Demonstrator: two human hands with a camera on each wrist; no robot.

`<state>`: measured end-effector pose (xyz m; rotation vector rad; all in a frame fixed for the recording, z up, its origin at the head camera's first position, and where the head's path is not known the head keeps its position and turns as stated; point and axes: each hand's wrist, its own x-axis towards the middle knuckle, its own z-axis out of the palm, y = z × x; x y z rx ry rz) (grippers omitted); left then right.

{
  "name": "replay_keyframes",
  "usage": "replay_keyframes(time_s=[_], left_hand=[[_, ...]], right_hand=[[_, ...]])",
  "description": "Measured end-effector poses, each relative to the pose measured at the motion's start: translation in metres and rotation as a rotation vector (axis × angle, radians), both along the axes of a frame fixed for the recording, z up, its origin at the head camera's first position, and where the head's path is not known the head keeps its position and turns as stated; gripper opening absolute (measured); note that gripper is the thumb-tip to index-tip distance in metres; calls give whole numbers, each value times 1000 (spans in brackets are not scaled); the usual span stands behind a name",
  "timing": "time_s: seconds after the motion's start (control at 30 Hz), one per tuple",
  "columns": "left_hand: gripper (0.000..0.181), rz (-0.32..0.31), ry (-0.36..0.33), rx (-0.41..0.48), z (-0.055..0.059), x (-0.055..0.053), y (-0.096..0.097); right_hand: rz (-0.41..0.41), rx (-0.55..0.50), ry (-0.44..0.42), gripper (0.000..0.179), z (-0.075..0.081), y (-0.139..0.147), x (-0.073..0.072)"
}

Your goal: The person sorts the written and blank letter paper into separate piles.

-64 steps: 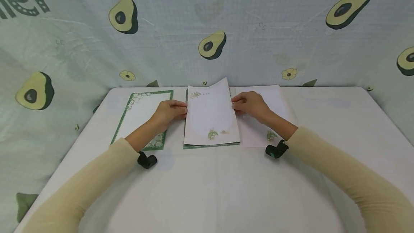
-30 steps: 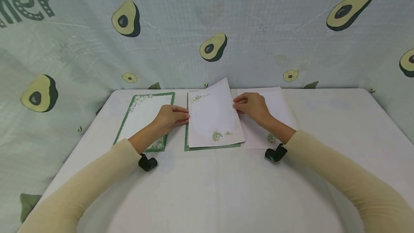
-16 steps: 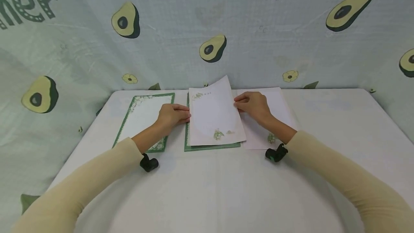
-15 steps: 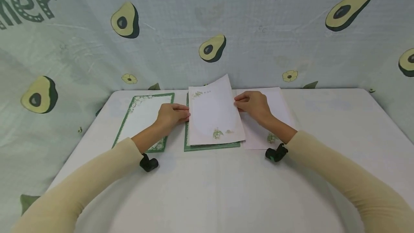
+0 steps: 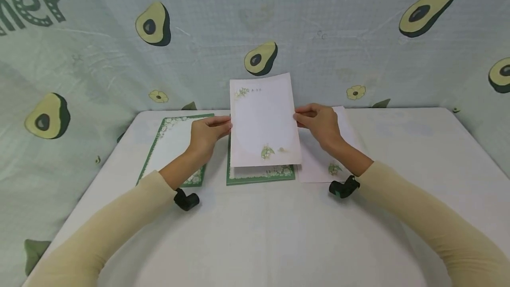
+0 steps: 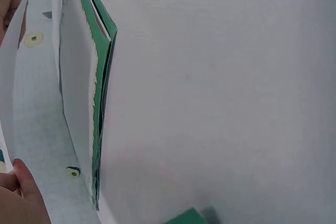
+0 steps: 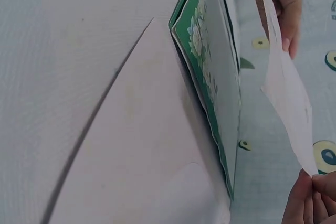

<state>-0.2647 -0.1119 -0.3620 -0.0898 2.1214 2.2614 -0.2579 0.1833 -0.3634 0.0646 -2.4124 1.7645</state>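
Observation:
A pale pink sheet of paper with small green leaf prints is held up between both hands. My left hand pinches its left edge and my right hand pinches the right edge. In the right wrist view the sheet hangs apart from what lies below. Beneath it is a stack of sheets topped by a green-bordered floral sheet, its upper part hidden. In the left wrist view that stack shows several layers at its edge.
Left of the stack lies another green-bordered sheet, partly under the left forearm. To the right lies a pink sheet, partly under the right hand. All rest on a white-covered table, with an avocado-print cloth behind.
Both hands have raised the pink sheet up off the central stack, and it hangs straighter now. The green-bordered sheet under it shows more along its lower edge.

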Motion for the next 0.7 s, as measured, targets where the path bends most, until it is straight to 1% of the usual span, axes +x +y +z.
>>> replay_keyframes(time_s=[0.07,0.13,0.3,0.57,0.7], left_hand=[[25,12,6,17,2,1,1],[26,10,9,25,4,2,3],[26,18,3,34,6,4,6],[26,22,-6,74,6,0,12],[25,23,-11,81,5,1,14]], right_hand=[[1,-10,21,25,1,0,1],[1,-25,37,25,3,1,2],[2,-40,43,27,7,3,4],[12,-101,53,28,11,9,5],[14,-96,44,30,12,12,7]])
